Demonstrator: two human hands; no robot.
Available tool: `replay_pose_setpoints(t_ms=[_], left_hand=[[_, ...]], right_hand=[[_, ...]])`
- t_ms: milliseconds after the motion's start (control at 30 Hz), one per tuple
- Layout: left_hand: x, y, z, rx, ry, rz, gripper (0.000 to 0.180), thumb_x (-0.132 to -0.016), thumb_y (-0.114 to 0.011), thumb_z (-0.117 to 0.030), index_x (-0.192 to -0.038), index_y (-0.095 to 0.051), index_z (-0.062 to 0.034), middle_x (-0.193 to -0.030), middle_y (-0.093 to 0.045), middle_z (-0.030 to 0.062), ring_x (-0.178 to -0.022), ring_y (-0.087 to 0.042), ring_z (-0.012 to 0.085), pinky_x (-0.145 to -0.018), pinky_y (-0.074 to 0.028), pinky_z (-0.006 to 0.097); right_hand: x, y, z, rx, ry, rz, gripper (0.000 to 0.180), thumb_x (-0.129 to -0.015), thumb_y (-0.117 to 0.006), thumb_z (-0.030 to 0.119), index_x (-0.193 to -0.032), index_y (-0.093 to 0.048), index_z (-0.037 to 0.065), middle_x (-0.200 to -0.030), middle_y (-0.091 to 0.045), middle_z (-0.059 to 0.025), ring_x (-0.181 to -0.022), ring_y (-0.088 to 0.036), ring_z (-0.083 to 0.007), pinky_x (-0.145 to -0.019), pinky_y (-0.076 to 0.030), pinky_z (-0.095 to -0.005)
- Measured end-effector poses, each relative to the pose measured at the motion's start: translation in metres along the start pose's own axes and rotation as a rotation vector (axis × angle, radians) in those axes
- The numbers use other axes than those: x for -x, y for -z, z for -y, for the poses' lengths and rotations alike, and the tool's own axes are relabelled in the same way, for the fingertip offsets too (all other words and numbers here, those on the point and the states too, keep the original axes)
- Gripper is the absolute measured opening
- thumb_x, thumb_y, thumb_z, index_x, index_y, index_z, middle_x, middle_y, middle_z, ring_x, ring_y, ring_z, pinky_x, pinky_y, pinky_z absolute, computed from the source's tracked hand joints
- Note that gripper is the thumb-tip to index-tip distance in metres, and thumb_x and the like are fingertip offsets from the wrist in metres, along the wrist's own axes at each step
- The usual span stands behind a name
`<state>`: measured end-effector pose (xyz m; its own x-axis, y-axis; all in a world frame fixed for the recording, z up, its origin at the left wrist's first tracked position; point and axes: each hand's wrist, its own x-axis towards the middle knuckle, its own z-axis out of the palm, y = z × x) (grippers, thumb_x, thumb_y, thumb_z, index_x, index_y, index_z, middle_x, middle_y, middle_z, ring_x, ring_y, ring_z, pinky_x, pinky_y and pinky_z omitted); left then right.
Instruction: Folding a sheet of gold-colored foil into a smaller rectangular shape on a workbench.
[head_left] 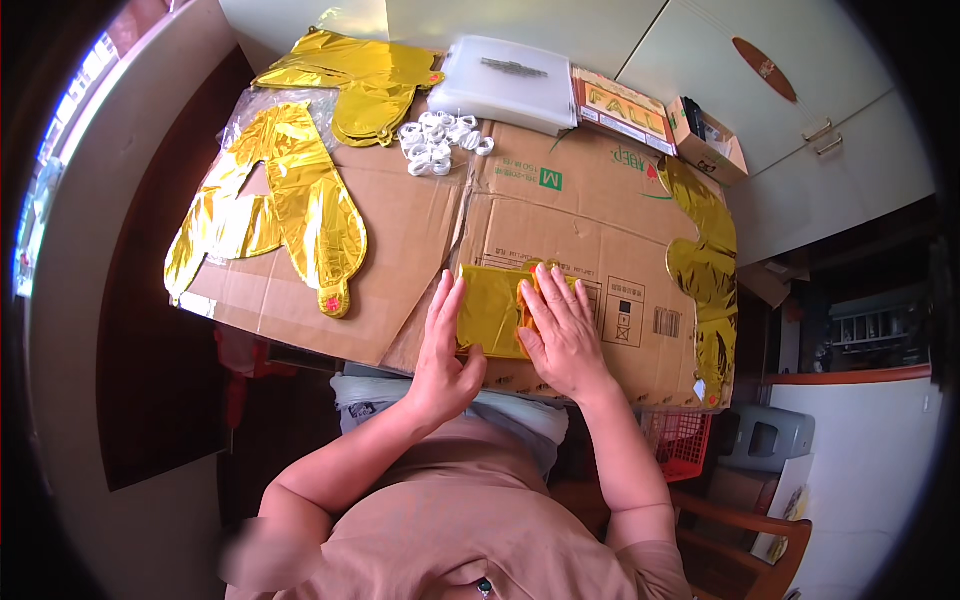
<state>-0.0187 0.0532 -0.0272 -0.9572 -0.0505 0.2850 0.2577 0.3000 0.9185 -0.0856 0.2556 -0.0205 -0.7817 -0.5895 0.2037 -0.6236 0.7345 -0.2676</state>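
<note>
A folded gold foil balloon (488,312) lies flat on the flattened cardboard (400,250) in front of me. My left hand (443,355) rests along its left edge, fingers stretched out and thumb toward the near corner. Over the right part of the foil, my right hand (562,335) lies flat with its fingers spread; an orange-tinted fold shows beside them. What lies under the right palm is hidden.
An A-shaped gold foil balloon (325,205) lies at left, more gold foil (370,75) behind it. Another foil balloon (705,265) hangs over the right edge. White string bundles (432,140), a translucent plastic box (500,85), a printed box (625,108) and a small open carton (708,140) stand along the back.
</note>
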Motion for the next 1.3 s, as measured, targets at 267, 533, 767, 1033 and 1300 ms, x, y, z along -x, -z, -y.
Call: replay_pose_setpoints(t_ms=[267, 533, 767, 1033, 1300], left_hand=[[-0.01, 0.004, -0.003, -0.375, -0.18, 0.041, 0.067, -0.082, -0.062, 0.004, -0.146, -0.043, -0.0008, -0.153, -0.037, 0.0248, -0.146, -0.031, 0.0437, -0.119, -0.028, 0.053], [-0.041, -0.022, 0.004, -0.55, -0.436, 0.29, 0.053, -0.092, -0.064, -0.015, -0.141, -0.051, -0.0009, -0.147, -0.05, 0.0205, -0.142, -0.042, 0.0381, -0.117, -0.032, 0.053], [-0.032, -0.02, 0.015, -0.754, -0.299, 0.247, 0.066, -0.091, -0.064, -0.033, -0.145, -0.046, 0.0018, -0.155, -0.04, 0.022, -0.146, -0.036, 0.0375, -0.12, -0.024, 0.052], [-0.025, -0.021, 0.014, -0.811, -0.222, 0.206, 0.076, -0.091, -0.064, -0.037, -0.149, -0.039, 0.0046, -0.158, -0.035, 0.0238, -0.149, -0.03, 0.0374, -0.122, -0.018, 0.051], [-0.025, -0.02, 0.011, -0.838, -0.198, 0.236, 0.076, -0.092, -0.061, -0.038, -0.151, -0.036, 0.0044, -0.16, -0.032, 0.0236, -0.15, -0.028, 0.0365, -0.123, -0.016, 0.051]], right_hand=[[-0.002, 0.003, 0.001, 0.05, 0.003, 0.016, 0.059, -0.095, -0.062, 0.028, -0.15, -0.046, 0.011, -0.161, -0.033, -0.0168, -0.149, -0.029, -0.0368, -0.122, -0.018, -0.0557], [0.008, -0.011, -0.006, 0.003, -0.054, -0.108, 0.075, -0.091, -0.066, 0.036, -0.153, -0.037, 0.007, -0.159, -0.034, -0.0218, -0.148, -0.029, -0.041, -0.121, -0.02, -0.0576], [0.008, -0.005, -0.001, 0.044, -0.129, 0.0, 0.075, -0.097, -0.056, 0.036, -0.157, -0.027, 0.001, -0.163, -0.025, -0.0211, -0.152, -0.023, -0.0365, -0.123, -0.013, -0.0552], [0.013, 0.006, -0.003, 0.086, -0.188, 0.108, 0.073, -0.103, -0.045, 0.041, -0.159, -0.019, 0.002, -0.166, -0.017, -0.0195, -0.154, -0.016, -0.0348, -0.124, -0.008, -0.0543], [0.028, 0.037, -0.025, -0.137, -0.302, -0.051, 0.069, -0.105, -0.042, 0.038, -0.159, -0.02, 0.001, -0.166, -0.019, -0.0212, -0.154, -0.017, -0.0342, -0.124, -0.009, -0.0528]])
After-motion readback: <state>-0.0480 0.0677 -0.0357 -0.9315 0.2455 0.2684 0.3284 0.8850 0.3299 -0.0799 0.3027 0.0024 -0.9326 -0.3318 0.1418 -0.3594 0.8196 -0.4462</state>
